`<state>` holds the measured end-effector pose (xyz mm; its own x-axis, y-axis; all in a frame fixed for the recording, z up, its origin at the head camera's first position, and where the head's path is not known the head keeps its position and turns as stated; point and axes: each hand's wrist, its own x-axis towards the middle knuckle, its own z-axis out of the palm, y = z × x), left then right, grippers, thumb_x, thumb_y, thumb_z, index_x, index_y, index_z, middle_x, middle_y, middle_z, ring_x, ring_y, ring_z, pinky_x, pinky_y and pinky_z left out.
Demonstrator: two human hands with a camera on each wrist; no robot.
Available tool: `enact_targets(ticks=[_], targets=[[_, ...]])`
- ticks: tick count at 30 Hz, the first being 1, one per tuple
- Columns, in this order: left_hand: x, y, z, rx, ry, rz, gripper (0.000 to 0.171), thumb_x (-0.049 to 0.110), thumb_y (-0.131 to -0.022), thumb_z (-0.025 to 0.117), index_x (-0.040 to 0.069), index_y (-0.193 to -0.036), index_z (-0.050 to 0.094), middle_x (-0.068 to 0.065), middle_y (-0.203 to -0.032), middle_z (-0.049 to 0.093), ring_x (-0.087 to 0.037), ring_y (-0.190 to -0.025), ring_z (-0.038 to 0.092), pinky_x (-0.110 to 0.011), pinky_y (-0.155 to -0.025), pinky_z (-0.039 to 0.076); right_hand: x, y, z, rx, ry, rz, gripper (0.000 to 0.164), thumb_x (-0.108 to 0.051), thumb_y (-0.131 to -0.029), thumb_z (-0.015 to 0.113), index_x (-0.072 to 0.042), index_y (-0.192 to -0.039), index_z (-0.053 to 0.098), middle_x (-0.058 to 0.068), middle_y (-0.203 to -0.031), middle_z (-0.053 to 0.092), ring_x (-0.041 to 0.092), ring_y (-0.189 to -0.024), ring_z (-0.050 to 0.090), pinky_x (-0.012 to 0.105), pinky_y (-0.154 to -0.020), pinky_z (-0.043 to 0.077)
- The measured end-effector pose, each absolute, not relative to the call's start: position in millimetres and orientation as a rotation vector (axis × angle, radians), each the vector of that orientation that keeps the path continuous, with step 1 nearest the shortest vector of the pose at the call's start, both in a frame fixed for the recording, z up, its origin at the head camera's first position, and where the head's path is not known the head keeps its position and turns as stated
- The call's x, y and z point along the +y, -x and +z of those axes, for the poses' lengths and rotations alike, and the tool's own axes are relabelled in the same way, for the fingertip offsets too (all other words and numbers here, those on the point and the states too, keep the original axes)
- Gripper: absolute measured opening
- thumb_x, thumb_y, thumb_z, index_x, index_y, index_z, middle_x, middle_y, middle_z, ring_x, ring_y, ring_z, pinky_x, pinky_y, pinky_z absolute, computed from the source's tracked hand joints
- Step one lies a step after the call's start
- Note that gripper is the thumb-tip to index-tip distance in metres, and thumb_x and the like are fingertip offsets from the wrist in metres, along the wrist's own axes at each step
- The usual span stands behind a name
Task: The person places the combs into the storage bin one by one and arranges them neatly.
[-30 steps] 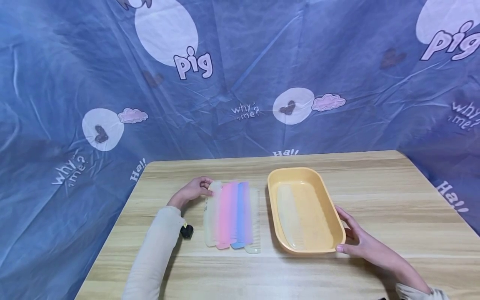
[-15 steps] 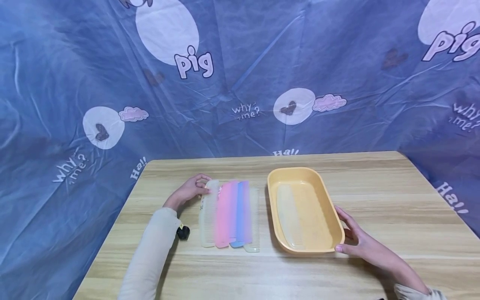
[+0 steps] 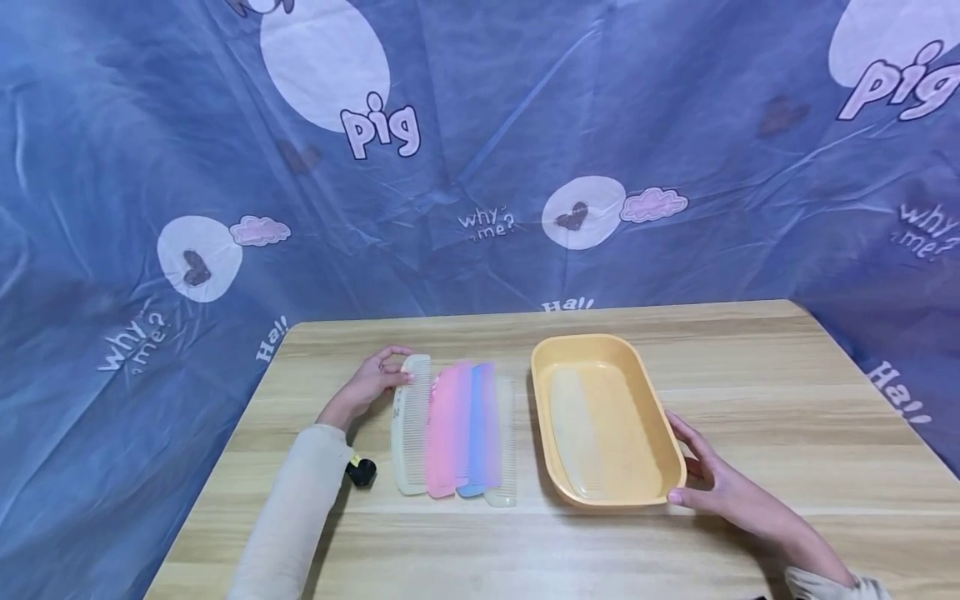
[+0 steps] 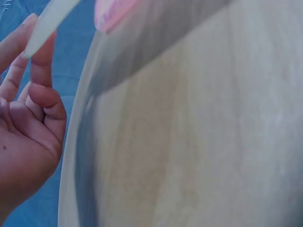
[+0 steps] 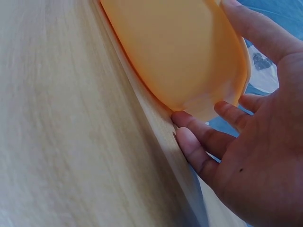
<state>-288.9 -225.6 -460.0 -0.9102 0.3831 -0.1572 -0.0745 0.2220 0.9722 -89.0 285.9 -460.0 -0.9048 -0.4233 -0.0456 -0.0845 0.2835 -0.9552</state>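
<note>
My left hand pinches the top end of a pale cream comb, at the left of a row of combs. The left wrist view shows this comb between the fingertips. Right beside it lie a pink comb, a blue comb and another pale comb, partly overlapping. To the right stands a yellow plastic tray with one pale comb lying inside along its left wall. My right hand grips the tray's near right corner, thumb at the rim and fingers along the outer wall.
All of this is on a wood-grain table. Behind the table hangs a blue printed cloth, which also runs down both sides. A small black object sits by the left sleeve.
My left hand has drawn the leftmost pale comb to the left, away from the pink one, and its top end now stands higher. The right hand and the tray stay in place.
</note>
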Motion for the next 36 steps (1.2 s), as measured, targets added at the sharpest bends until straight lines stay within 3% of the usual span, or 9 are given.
enact_targets(ticks=[6,16,25,36], targets=[[-220.8,284.9,-447.3,2.109,-0.234,1.866,0.044,0.003,-0.089,0.063,0.009,-0.128,0.045,0.012,-0.081,0.071,-0.003,-0.06,0.056,-0.022,-0.056,0.038,284.9,88.4,-458.7,2.275,0.455,-1.663,0.094,0.001,-0.09,0.06,-0.023,-0.156,-0.002,-0.037,-0.146,0.012,-0.015,-0.118,0.042,0.02,-0.083,0.05],[-201.7,283.5,-423.1,2.02,-0.148,2.033,0.039,0.003,-0.091,0.06,0.014,-0.126,0.047,0.01,-0.084,0.07,-0.004,-0.067,0.063,-0.019,-0.059,0.047,284.3,88.9,-460.7,2.256,0.479,-1.668,0.093,0.003,-0.09,0.059,-0.022,-0.156,-0.002,-0.036,-0.146,0.013,-0.013,-0.118,0.044,0.022,-0.081,0.052],[-186.7,292.3,-399.6,1.995,-0.161,2.092,0.033,0.001,-0.091,0.059,0.019,-0.117,0.049,0.011,-0.08,0.07,-0.003,-0.063,0.062,-0.017,-0.055,0.045,283.5,89.4,-464.2,2.255,0.518,-1.676,0.093,0.004,-0.09,0.058,-0.019,-0.156,-0.003,-0.037,-0.148,0.011,-0.013,-0.119,0.044,0.022,-0.082,0.052],[-167.6,297.9,-373.9,1.978,-0.155,2.121,0.036,0.004,-0.089,0.062,0.018,-0.12,0.05,0.009,-0.075,0.07,-0.004,-0.057,0.058,-0.019,-0.051,0.038,283.4,90.2,-463.5,2.25,0.499,-1.672,0.093,0.003,-0.09,0.058,-0.021,-0.156,-0.003,-0.037,-0.147,0.011,-0.015,-0.12,0.041,0.021,-0.083,0.051]])
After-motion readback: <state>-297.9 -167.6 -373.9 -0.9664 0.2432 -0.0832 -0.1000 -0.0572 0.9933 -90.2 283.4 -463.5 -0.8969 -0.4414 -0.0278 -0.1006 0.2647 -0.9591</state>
